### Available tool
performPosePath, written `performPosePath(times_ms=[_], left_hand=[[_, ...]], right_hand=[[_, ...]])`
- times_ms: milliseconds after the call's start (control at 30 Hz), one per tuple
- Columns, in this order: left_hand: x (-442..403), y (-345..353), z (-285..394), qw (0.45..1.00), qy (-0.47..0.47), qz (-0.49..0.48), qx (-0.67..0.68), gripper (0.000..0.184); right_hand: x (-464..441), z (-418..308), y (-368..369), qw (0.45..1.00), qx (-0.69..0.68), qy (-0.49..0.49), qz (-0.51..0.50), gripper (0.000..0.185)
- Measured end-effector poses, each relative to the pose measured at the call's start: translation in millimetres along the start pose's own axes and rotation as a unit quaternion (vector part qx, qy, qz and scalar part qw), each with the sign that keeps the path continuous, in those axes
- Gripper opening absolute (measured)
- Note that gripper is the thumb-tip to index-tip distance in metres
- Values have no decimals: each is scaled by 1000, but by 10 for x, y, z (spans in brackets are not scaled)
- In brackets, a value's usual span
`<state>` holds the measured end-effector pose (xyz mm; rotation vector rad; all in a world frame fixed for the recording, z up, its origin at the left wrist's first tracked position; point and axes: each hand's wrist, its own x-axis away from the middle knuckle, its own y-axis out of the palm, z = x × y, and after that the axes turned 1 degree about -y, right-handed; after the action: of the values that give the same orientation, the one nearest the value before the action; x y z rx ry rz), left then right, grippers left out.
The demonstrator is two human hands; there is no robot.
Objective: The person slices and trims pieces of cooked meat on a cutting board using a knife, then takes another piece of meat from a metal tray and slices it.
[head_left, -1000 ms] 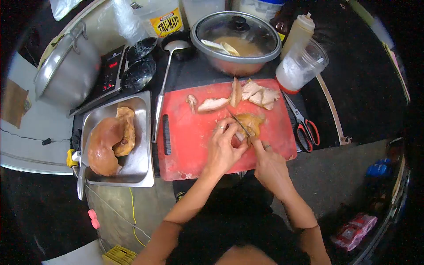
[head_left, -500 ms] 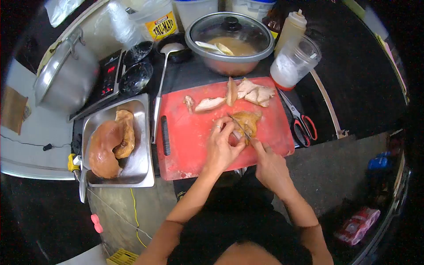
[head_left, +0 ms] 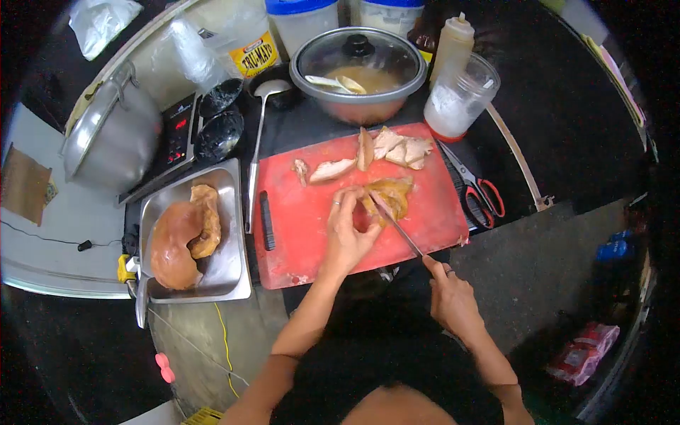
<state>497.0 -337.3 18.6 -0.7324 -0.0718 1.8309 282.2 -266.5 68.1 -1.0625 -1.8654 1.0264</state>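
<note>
Standing at the far left, a metal pot (head_left: pixel 117 134) rises beside a cooker (head_left: pixel 177 134) with lit red digits. Nearer the person, a metal tray (head_left: pixel 230 265) holds two brown pieces of meat (head_left: pixel 176 241). A ladle (head_left: pixel 253 195) lies between the tray and a red cutting board (head_left: pixel 304 241) on the dark tabletop (head_left: pixel 574 134). Along the board's far side lie pale slices (head_left: pixel 402 149). The left hand (head_left: pixel 347 230) is over the board, its fingers bent and their tips against the left side of a yellowish chunk (head_left: pixel 398 193); whether they pinch it, I cannot tell. A knife (head_left: pixel 405 237) slants across that chunk, its handle wrapped by the fingers of the right hand (head_left: pixel 455 301) at the board's near edge. Scissors (head_left: pixel 482 191) lie just beside the board's right edge.
</note>
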Motion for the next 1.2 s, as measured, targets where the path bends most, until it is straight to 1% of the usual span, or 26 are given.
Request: performPosePath(times_ms=[33, 133, 233, 333, 433, 533, 567, 600, 667, 767, 867, 900, 1000, 1033, 1067, 1100, 1133, 1167, 1200], left_hand=[[-6, -34, 9, 1000, 10, -2, -3, 35], [80, -109, -114, 994, 34, -31, -104, 37], [65, -200, -176, 996, -9, -31, -79, 35], [-7, -218, 5, 992, -89, -36, -85, 37], [-34, -157, 39, 978, -55, -38, -198, 47], [-77, -90, 52, 974, -37, -49, -220, 52], [-94, -85, 51, 973, -48, -64, -218, 50], [-109, -78, 52, 970, -50, -73, -226, 51], [-109, -68, 44, 963, -62, -93, -244, 52], [-102, -79, -4, 957, -54, -116, -260, 54], [-39, -98, -148, 958, 41, -105, -264, 50], [-37, -115, -122, 965, 32, -99, -240, 47], [-115, -178, -56, 981, 10, -90, -170, 41], [-180, -208, -82, 984, 5, -96, -150, 39], [-234, -228, -112, 986, 0, -102, -130, 37], [-270, -222, -165, 992, -61, -112, -9, 35], [-303, -201, -228, 979, -119, -123, 113, 33], [-334, -184, -266, 947, -175, -135, 232, 31], [-369, -182, -257, 924, -209, -134, 292, 29]], right_hand=[[15, 23, -8, 1000, -8, -4, 6, 42], [39, 151, -107, 997, -75, -35, 11, 48], [99, 232, -307, 991, -121, -51, 14, 40], [105, 360, -366, 980, -173, -95, 32, 37], [4, 373, -303, 954, -259, -119, 92, 39], [-199, 322, -188, 922, -337, -95, 167, 42], [-255, 245, -234, 915, -337, -112, 191, 42], [-353, 191, -204, 899, -350, -128, 229, 37], [-422, 114, -288, 902, -340, -162, 212, 30], [-570, 109, -249, 897, -376, -146, 182, 26], [-610, 38, -354, 899, -376, -146, 173, 24], [-618, 23, -367, 898, -367, -152, 189, 23], [-694, 46, -300, 875, -412, -167, 191, 22], [-691, 23, -334, 886, -396, -143, 193, 21], [-702, 20, -329, 889, -383, -151, 200, 22], [-718, 16, -322, 892, -369, -159, 208, 22], [-737, 0, -348, 894, -355, -167, 216, 23], [-717, -24, -394, 904, -340, -149, 210, 25], [-732, -42, -401, 903, -339, -151, 216, 25]])
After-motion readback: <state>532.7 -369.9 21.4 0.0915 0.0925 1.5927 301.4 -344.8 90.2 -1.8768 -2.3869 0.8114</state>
